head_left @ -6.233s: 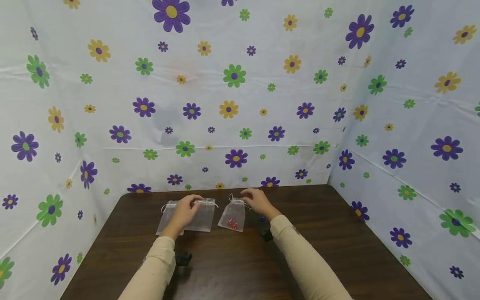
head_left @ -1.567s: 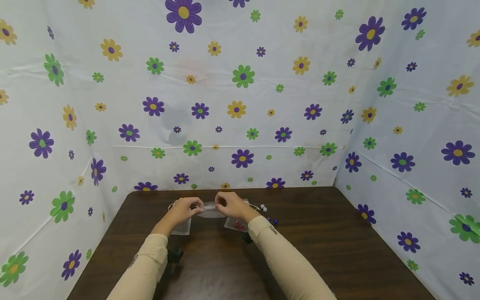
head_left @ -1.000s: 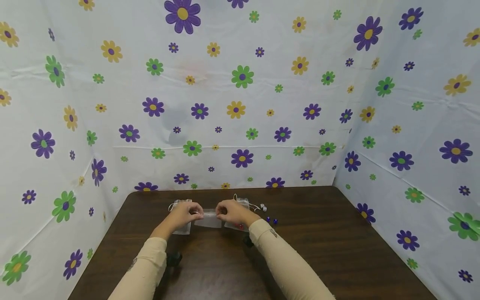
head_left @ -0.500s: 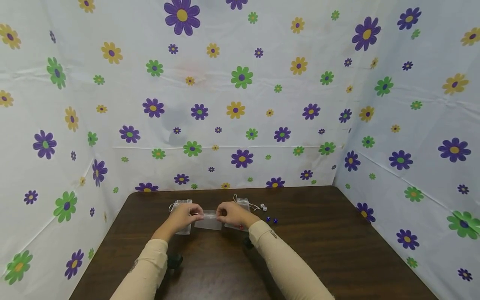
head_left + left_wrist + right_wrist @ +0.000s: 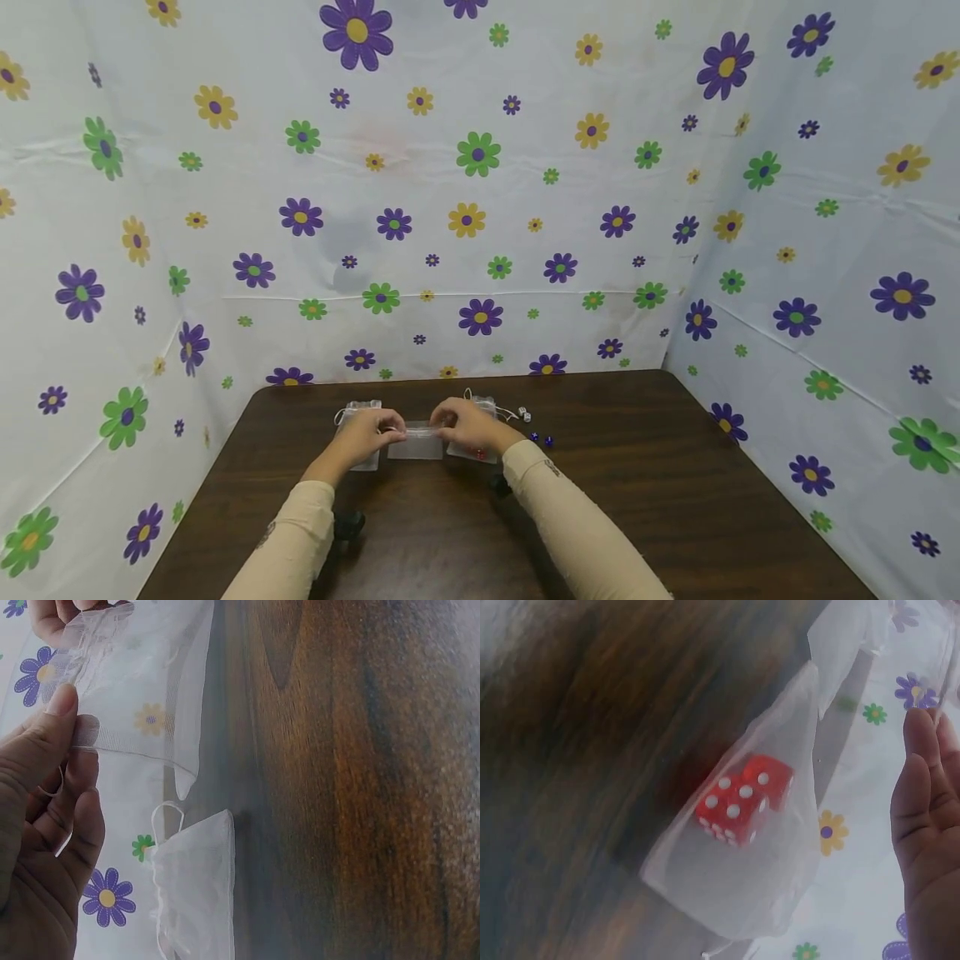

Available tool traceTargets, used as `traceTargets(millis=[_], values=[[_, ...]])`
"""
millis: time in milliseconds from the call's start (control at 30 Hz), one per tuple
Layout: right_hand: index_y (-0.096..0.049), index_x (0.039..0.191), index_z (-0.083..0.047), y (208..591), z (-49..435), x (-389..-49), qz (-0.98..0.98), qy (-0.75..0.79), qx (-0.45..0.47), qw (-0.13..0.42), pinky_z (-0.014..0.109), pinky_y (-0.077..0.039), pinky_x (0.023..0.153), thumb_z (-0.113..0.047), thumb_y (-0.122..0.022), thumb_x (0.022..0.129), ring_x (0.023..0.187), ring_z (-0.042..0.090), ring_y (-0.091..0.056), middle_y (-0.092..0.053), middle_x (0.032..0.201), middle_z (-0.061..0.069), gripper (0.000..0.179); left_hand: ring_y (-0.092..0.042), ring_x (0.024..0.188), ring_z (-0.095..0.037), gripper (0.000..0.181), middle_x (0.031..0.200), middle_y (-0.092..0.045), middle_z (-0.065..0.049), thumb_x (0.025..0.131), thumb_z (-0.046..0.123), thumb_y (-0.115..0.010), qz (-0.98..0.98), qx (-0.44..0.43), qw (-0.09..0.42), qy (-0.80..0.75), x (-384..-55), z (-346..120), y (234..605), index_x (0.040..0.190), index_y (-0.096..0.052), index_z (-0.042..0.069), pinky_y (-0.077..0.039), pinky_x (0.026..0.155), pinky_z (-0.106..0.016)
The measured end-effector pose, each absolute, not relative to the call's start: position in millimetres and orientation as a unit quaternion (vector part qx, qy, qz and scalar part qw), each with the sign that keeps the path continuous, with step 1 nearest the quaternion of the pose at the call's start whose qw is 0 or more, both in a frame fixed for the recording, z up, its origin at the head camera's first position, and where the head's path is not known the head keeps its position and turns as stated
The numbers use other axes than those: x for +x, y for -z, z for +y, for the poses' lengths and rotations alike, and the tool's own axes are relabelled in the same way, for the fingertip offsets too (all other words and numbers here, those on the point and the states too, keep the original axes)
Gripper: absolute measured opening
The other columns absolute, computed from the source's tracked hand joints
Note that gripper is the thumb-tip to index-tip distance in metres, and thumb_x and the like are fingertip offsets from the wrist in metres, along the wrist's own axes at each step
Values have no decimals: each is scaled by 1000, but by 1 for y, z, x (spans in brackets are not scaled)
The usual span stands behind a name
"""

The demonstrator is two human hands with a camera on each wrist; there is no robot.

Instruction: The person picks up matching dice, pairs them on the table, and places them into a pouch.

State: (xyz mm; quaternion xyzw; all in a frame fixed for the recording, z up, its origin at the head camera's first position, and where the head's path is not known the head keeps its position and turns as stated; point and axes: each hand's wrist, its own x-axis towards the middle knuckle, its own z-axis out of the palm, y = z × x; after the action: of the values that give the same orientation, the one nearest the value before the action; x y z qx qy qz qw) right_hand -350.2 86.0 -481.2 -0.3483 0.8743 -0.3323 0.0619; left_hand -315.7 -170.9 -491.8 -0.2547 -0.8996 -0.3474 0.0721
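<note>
A sheer white drawstring pouch (image 5: 415, 447) hangs between both hands above the table. My left hand (image 5: 362, 433) pinches one top corner of it between thumb and fingers, seen closely in the left wrist view. On the opposite side, my right hand (image 5: 468, 423) pinches the pouch's gathered mouth; its fingertips show at the top of the left wrist view. Beside my left hand lies a second sheer pouch (image 5: 199, 885), its cord looped out. Under my right hand is a third pouch (image 5: 742, 892) with red dice (image 5: 735, 806) inside, partly hidden by the hand in the head view.
Two blue dice (image 5: 549, 441) and white dice (image 5: 525, 414) lie right of the dice-filled pouch. The dark wooden table (image 5: 637, 500) meets a flower-print cloth backdrop (image 5: 480, 192) at its far edge and sides.
Earlier the middle pouch lay flat with my hands over the pouches; both hands then took its top and lifted it. Since 1.6 s ago its body has swung down; lately the hands barely move.
</note>
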Motion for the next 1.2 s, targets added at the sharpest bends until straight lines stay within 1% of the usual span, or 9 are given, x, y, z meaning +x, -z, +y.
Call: traceTargets(millis=[133, 200, 333, 467, 600, 733, 867, 1033, 1200], values=[[-67, 119, -12, 478, 94, -351, 875, 340, -339, 61, 28, -52, 83, -18, -70, 97, 98, 13, -61, -64, 115, 0, 23, -58, 77, -10, 6, 83, -67, 8, 91, 15, -77, -902, -243, 72, 348, -316, -172, 493, 88, -72, 16, -53, 73, -31], [-67, 120, -11, 477, 99, -352, 879, 334, -335, 51, 31, -52, 85, -19, -69, 98, 100, 15, -62, -65, 115, 1, 24, -58, 77, -10, 6, 83, -67, 8, 90, 15, -77, -905, -237, 74, 346, -316, -173, 494, 88, -72, 17, -53, 74, -31], [-68, 119, -6, 481, 112, -358, 883, 343, -318, 21, 36, -53, 87, -16, -68, 98, 101, 19, -64, -67, 115, 5, 23, -58, 76, -9, 6, 83, -67, 9, 89, 16, -78, -907, -230, 82, 342, -316, -175, 497, 88, -73, 17, -53, 74, -32], [-68, 117, 0, 488, 127, -367, 880, 377, -290, -13, 39, -54, 84, -9, -67, 97, 98, 23, -64, -69, 111, 10, 21, -57, 76, -9, 7, 82, -67, 10, 89, 15, -79, -909, -223, 82, 343, -314, -177, 499, 87, -72, 18, -53, 73, -30], [-67, 114, 0, 498, 146, -376, 892, 382, -234, -54, 40, -53, 84, -5, -66, 97, 93, 22, -62, -68, 103, 9, 18, -58, 76, -9, 9, 82, -67, 9, 89, 13, -79, -907, -220, 84, 350, -315, -178, 499, 87, -72, 18, -54, 74, -31], [-66, 110, 0, 508, 170, -382, 910, 368, -170, -86, 43, -53, 84, -1, -67, 96, 92, 25, -62, -67, 101, 11, 15, -59, 78, -9, 8, 83, -67, 8, 89, 13, -78, -908, -225, 91, 343, -317, -177, 499, 87, -71, 17, -55, 75, -33], [-64, 108, 3, 517, 191, -385, 927, 348, -110, -87, 47, -52, 87, -4, -71, 94, 95, 31, -63, -65, 102, 15, 17, -59, 77, -9, 8, 83, -67, 8, 89, 13, -78, -910, -228, 88, 335, -318, -176, 499, 87, -71, 16, -54, 75, -33], [-62, 105, 6, 528, 206, -391, 939, 334, -62, -51, 49, -51, 87, -11, -77, 91, 94, 34, -61, -64, 100, 18, 27, -58, 76, -9, 7, 83, -67, 8, 89, 13, -78, -910, -227, 88, 335, -319, -175, 500, 87, -72, 16, -55, 75, -33], [-63, 97, 4, 552, 218, -414, 940, 325, -81, -67, 42, -52, 73, -20, -82, 88, 82, 29, -60, -64, 91, 16, 32, -58, 77, -9, 7, 83, -66, 8, 89, 15, -78, -910, -222, 86, 339, -320, -173, 501, 87, -72, 17, -54, 76, -35]])
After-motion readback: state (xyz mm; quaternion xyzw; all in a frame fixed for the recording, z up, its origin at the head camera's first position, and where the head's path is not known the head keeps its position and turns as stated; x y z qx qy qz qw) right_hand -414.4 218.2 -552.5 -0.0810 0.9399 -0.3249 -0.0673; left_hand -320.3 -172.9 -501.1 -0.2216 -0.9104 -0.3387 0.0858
